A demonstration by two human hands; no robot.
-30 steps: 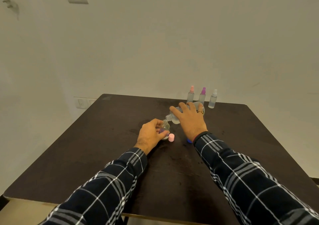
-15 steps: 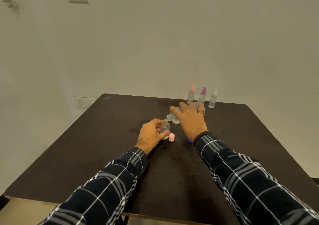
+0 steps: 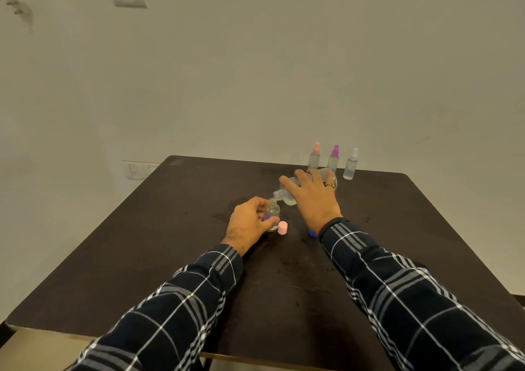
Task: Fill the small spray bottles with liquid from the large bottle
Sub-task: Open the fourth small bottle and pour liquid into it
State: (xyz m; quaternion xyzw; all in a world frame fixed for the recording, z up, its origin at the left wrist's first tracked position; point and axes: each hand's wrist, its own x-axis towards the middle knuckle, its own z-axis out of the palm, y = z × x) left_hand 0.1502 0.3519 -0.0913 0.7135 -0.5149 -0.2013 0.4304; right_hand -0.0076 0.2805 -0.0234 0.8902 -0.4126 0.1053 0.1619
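My left hand (image 3: 250,224) grips a small clear bottle (image 3: 273,211) that stands upright and uncapped on the dark table (image 3: 170,242). My right hand (image 3: 312,200) holds the large clear bottle (image 3: 284,195) tilted on its side, its open neck right above the small bottle's mouth. A pink cap (image 3: 282,227) sits on the table just right of the small bottle. A blue cap (image 3: 312,232) peeks out beside my right wrist.
Three capped spray bottles stand near the table's far edge: a pink-topped spray bottle (image 3: 314,157), a purple-topped spray bottle (image 3: 333,159) and a white-topped spray bottle (image 3: 350,164). A plain wall rises behind the table. Wall sockets (image 3: 136,169) sit at the left.
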